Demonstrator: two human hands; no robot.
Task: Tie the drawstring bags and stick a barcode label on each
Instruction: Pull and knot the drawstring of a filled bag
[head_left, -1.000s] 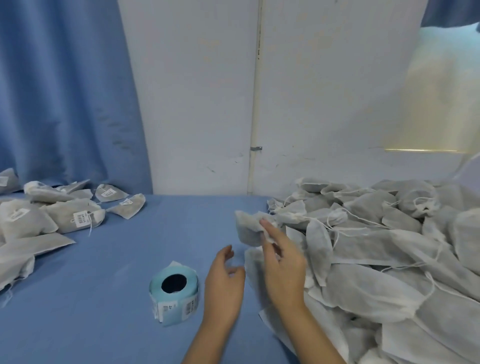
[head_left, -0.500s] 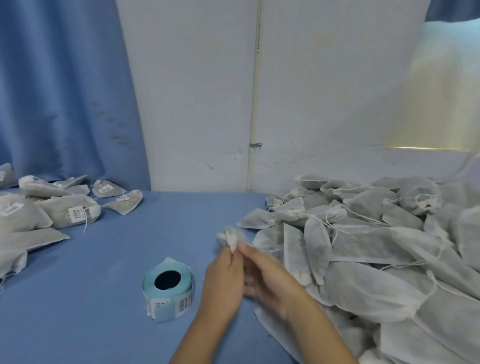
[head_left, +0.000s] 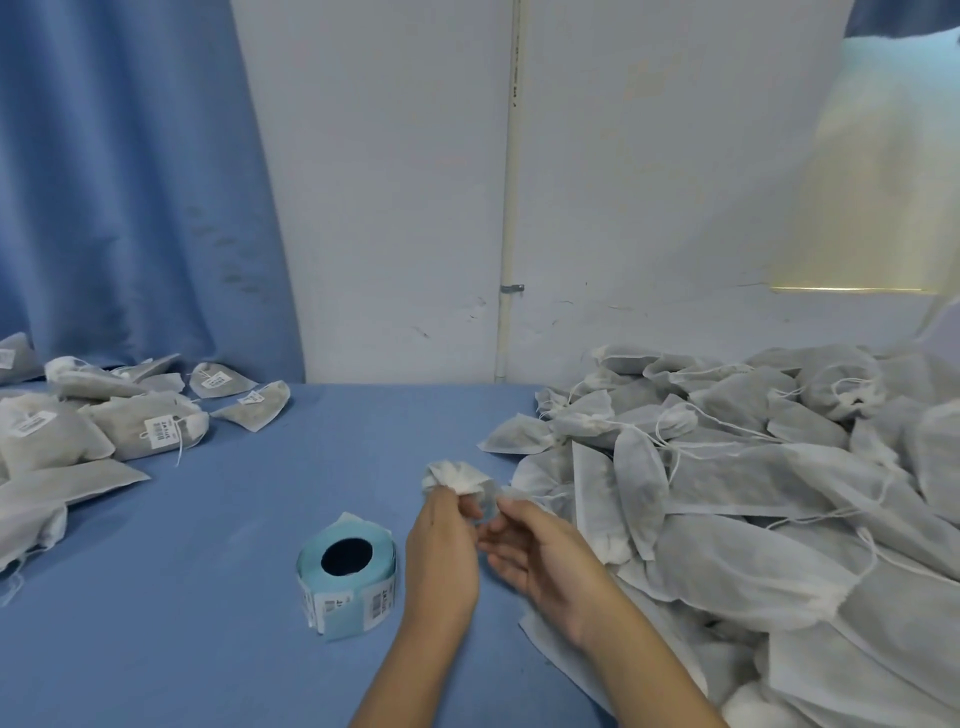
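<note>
Labelled bags (head_left: 156, 431): a heap at the far left of the table (head_left: 208, 597), white barcode stickers facing up. We judge these finished.
Label roll (head_left: 347, 582): stands on the table just left of the left hand, well apart from both heaps, with printed stickers showing on its near side. It is within reach for the sticking step.
Left hand (head_left: 441, 551): fingers curled and clamped on the gathered neck of the bag.
Bag (head_left: 457, 475): small, white and bunched, held above the table between the two hands, its mouth sticking up past the fingertips.
Right hand (head_left: 540, 556): fingers loosely bent, tips just beside the bag. We cannot tell whether they pinch the cord, which is too thin to make out.
Loose bags (head_left: 753, 493): a large heap at the right, cords trailing across it.
Tying method: we judge the knot is in hand. We pinch tight at the neck so the gathers cannot open, draw the cord away to the right, and knot close against the fingers. We hold the cord clear of the heap's trailing cords and leave one flat face free for the sticker.
</note>
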